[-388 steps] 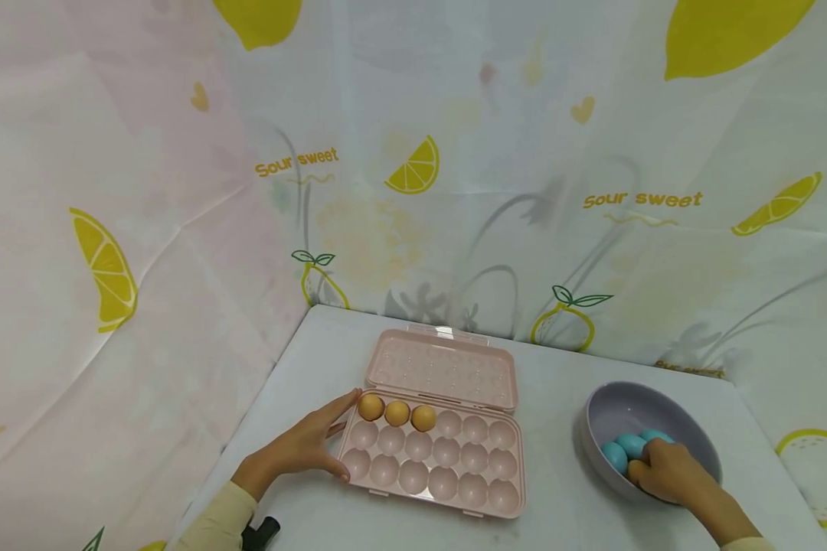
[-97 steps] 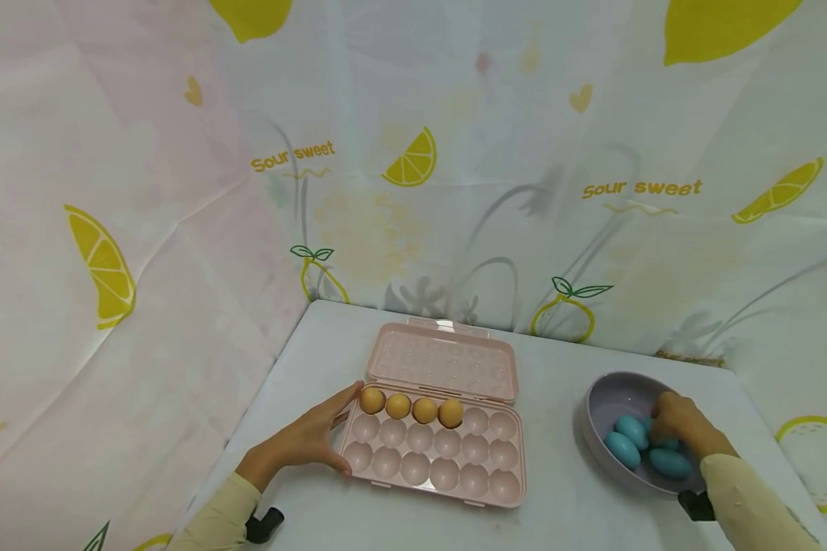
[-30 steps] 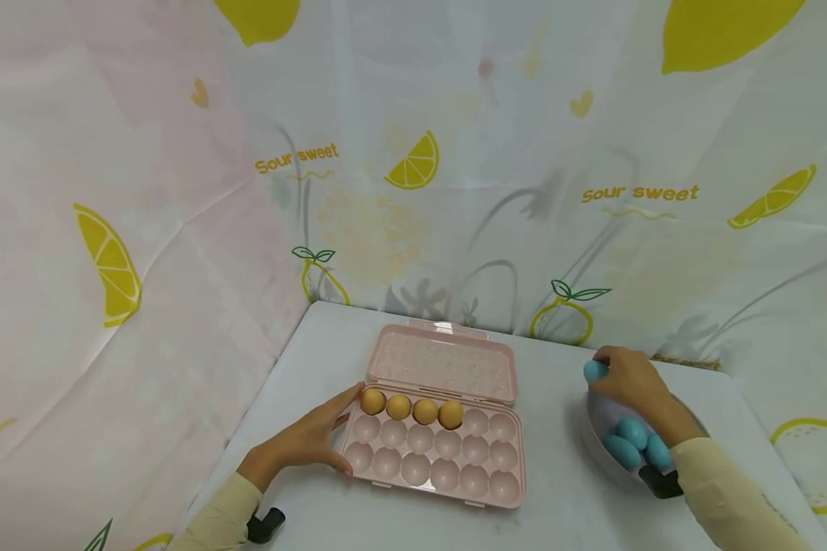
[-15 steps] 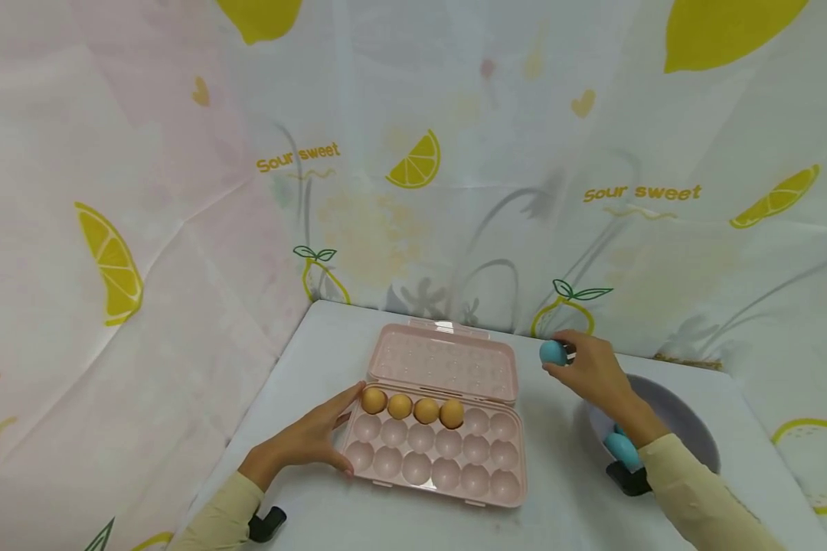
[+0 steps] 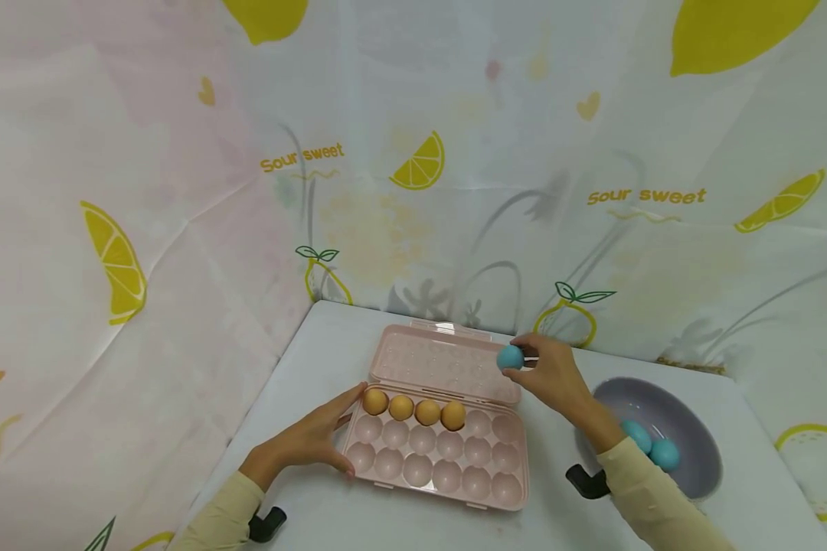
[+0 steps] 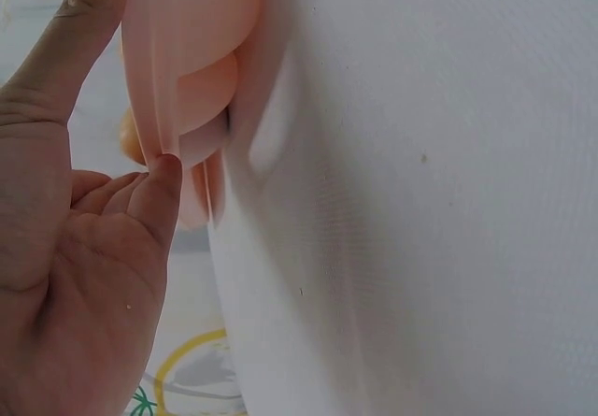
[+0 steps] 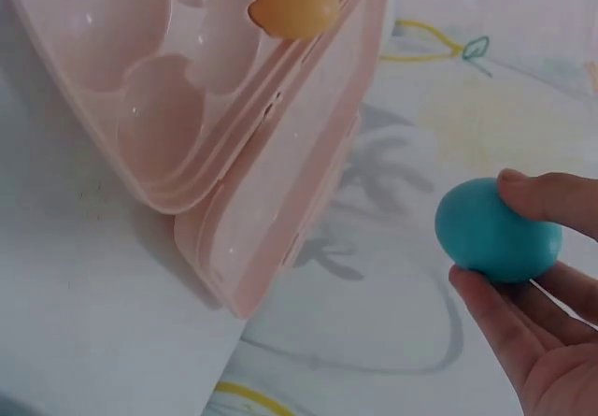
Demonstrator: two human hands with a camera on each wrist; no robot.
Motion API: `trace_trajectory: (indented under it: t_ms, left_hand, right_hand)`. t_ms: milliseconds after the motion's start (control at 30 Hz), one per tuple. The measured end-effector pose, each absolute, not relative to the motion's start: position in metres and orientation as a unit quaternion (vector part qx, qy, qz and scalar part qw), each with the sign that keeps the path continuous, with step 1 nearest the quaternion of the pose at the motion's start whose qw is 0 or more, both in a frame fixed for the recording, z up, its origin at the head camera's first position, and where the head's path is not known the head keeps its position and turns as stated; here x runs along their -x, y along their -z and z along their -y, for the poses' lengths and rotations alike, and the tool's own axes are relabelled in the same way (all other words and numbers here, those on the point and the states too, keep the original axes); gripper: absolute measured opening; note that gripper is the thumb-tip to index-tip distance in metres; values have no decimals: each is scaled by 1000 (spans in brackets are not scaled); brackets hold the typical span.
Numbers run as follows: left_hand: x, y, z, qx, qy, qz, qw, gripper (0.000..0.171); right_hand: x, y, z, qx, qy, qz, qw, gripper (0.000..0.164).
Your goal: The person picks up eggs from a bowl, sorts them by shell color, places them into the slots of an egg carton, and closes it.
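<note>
A pink plastic egg carton (image 5: pixel 449 444) lies on the table with its lid (image 5: pixel 434 360) folded back. Several yellow-brown eggs (image 5: pixel 427 412) fill the left part of its back row; the other cells hold nothing. My left hand (image 5: pixel 310 442) grips the carton's left end, thumb at the front corner and fingers at the back; in the left wrist view fingertips meet the rim. Above the lid's right side, my right hand (image 5: pixel 558 379) pinches a blue egg (image 5: pixel 510 358) between thumb and fingers. The right wrist view shows this egg (image 7: pixel 495 231) held in the air, apart from the carton.
A grey-purple bowl (image 5: pixel 692 428) stands on the right of the white table (image 5: pixel 558 490), partly behind the right forearm. Blue eggs (image 5: pixel 665 454) lie in it. A lemon-printed cloth (image 5: pixel 455 245) hangs behind and at the left. Each wrist wears a black device (image 5: pixel 588 482).
My right hand has lifted a blue egg out of the bowl and carried it left to above the carton's lid. Earlier, a fourth yellow-brown egg joined the back row. The left hand stays put.
</note>
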State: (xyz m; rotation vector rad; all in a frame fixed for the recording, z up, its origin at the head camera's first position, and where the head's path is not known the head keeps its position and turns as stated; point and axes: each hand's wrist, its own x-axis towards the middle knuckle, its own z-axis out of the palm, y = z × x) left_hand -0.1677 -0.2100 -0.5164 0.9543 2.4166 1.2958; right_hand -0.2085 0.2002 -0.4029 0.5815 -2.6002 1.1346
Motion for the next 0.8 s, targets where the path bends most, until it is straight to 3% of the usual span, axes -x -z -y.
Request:
trace_trajectory:
  t_ms: [233, 800]
  left_hand:
    - [168, 517, 210, -314, -439, -833, 127, 136]
    - [167, 515, 207, -324, -456, -820, 120, 136]
  right_hand:
    - [208, 412, -177, -204, -411, 879, 129, 39]
    - [202, 433, -117, -232, -477, 844, 75, 36]
